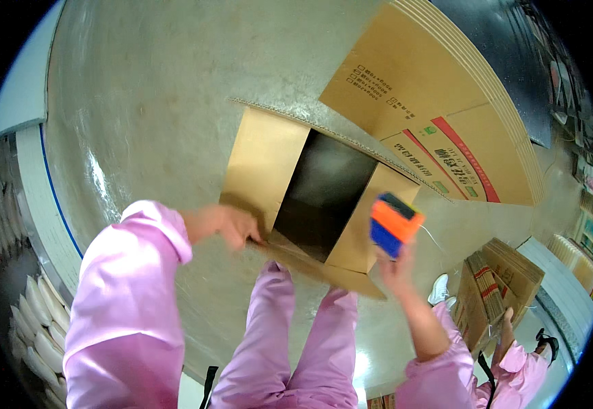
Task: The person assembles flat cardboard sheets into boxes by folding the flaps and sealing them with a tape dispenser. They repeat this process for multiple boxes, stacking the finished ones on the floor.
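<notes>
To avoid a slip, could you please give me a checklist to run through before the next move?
1. Right hand holding the orange-and-blue tool: ok.
2. Left hand firmly on the carton's near edge: cannot tell; it is blurred.
3. Carton closed over: not ok; a dark opening shows between its side panels.
4. Carton's bottom closed: cannot tell; too dark.
5. Co-worker's hand away from this carton: ok; it is at another box.

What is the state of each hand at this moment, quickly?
Left hand: at the carton flap; motion blur, so whether it grips cannot be told.
Right hand: closed, holding the orange-and-blue tool.
</notes>
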The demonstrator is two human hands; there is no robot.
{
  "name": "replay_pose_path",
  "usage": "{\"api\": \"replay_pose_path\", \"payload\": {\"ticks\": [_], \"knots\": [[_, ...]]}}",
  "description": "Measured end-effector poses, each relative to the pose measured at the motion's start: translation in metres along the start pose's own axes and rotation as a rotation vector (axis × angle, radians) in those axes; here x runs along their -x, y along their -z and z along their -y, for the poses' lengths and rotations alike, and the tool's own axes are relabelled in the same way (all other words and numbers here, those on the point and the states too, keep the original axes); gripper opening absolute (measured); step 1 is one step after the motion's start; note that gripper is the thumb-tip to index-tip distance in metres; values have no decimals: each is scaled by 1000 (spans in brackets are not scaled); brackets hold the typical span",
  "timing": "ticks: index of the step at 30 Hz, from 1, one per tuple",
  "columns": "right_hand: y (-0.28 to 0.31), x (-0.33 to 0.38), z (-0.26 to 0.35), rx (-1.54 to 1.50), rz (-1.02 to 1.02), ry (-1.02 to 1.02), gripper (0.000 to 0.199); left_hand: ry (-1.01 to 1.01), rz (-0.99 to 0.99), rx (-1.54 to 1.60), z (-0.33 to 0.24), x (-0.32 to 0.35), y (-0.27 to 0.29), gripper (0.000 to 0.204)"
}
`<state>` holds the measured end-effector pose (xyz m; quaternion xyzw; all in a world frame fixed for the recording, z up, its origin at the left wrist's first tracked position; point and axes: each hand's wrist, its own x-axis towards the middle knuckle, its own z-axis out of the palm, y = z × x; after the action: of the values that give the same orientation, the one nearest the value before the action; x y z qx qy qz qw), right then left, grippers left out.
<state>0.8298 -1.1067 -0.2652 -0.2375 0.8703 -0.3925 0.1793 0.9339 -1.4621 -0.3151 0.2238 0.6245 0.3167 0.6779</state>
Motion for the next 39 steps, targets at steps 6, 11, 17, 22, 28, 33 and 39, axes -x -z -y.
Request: {"api": "replay_pose_path", "payload": {"ticks": [6,11,17,22,28,33,39], "knots": [[59,-180,24,27,-161,-139,37,374,-1177,-155,36,3,29,79],[-29,-126,12,339,-127,-231,37,572,-1829,704,59,-70,-43,121],[-82,-46,-27,351,-154,-171,38,640,-1906,962,71,-95,-38,65],[-129,-5,-61,139,-44,-21,34,585,-1920,1241,64,-85,-15,68],[-115,-25,19,-164,459,-171,44,1211,-1884,665,61,-104,-9,75],[-141,-55,45,-178,704,-109,48,1227,-1847,564,68,-106,-9,75],[-145,-63,14,-125,752,-65,50,415,-1961,546,49,-76,-31,57]]}}
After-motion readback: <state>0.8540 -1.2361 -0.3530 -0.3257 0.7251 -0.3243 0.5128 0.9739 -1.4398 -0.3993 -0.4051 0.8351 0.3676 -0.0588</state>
